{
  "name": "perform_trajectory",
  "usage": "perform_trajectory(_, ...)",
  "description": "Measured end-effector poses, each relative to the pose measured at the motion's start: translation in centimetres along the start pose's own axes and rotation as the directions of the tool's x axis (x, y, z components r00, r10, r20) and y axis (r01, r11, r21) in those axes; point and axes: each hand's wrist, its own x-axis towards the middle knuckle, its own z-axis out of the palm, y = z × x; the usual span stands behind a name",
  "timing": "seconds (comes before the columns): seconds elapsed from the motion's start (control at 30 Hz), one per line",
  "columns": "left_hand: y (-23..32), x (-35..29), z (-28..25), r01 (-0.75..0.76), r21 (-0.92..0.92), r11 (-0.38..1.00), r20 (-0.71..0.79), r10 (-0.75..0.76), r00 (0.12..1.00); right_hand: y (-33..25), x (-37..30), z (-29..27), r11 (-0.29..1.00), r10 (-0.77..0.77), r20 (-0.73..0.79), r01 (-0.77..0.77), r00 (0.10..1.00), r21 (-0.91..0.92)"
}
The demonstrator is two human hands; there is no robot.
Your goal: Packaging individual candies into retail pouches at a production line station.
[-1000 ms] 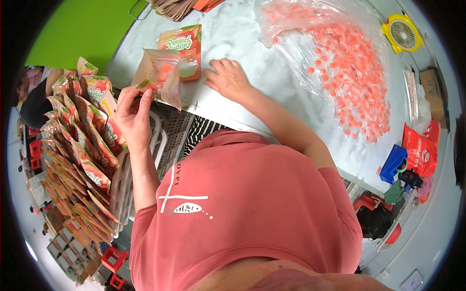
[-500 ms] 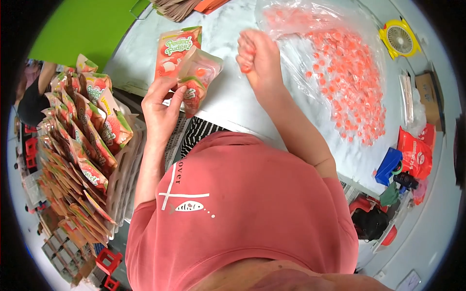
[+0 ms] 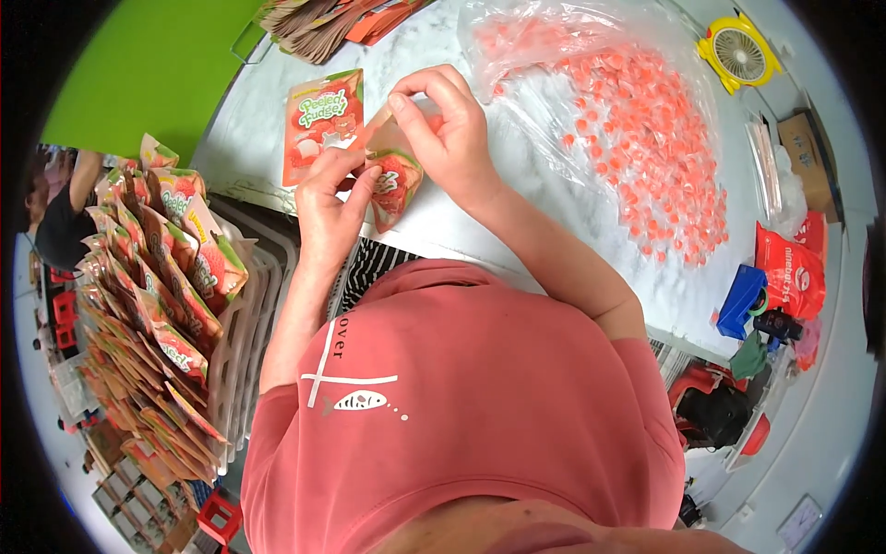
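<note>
My left hand (image 3: pixel 334 198) is closed around the lower side of an open pouch (image 3: pixel 399 185), printed red and green with a clear upper part. The pouch is tilted, its mouth toward my right hand. My right hand (image 3: pixel 448 134) is curled over that mouth, thumb and forefinger close together at its rim. Orange-red candy (image 3: pixel 434 120) shows under the right fingers; how many pieces is hidden. Just behind my left hand, a second pouch (image 3: pixel 321 125) of the same print lies flat on the white marbled table (image 3: pixel 517 217).
Wrapped orange-red candies (image 3: pixel 651 157) spread over a clear plastic sheet at the right. Many pouches (image 3: pixel 157 277) stand packed in a plastic crate (image 3: pixel 254 305) at my left. Stacked flat pouches (image 3: pixel 323 28) lie at the back. A yellow fan (image 3: pixel 738 54) and red bag (image 3: pixel 792 272) are far right.
My right hand, a fist holding something orange-red right of the pouch, has moved left and down to the pouch's mouth. My left hand has shifted slightly right with the pouch.
</note>
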Motion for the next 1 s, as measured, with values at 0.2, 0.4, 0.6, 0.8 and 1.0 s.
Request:
perform_trajectory(0.2, -0.5, 0.1, 0.3, 0.000, -0.050, 0.999, -0.004, 0.000, 1.000, -1.3, 0.3, -1.1, 0.997, -0.078, 0.113, 0.078, 0.991, 0.007)
perform_trajectory(0.4, -0.8, -0.5, 0.3, -0.025, -0.094, 0.995, -0.076, 0.018, 0.997, -3.7, -1.4, -5.0, 0.960, -0.036, 0.261, 0.106, 0.965, -0.258)
perform_trajectory(0.6, 0.2, -1.0, 1.9, -0.078, -0.002, 0.997, -0.106, 0.078, 0.991, -5.8, -1.8, -3.8, 0.549, -0.265, 0.507, 0.561, 0.820, -0.619)
perform_trajectory(0.8, 0.9, -2.3, 3.4, -0.105, -0.005, 0.995, -0.068, 0.104, 0.992, -4.3, -1.0, -4.6, 0.806, 0.192, 0.545, 0.186, 0.816, -0.562)
perform_trajectory(1.0, 0.0, -1.7, 1.0, -0.142, -0.140, 0.980, -0.059, 0.135, 0.989, -4.8, -1.3, -6.3, 0.915, -0.047, 0.686, 0.308, 0.726, -0.263)
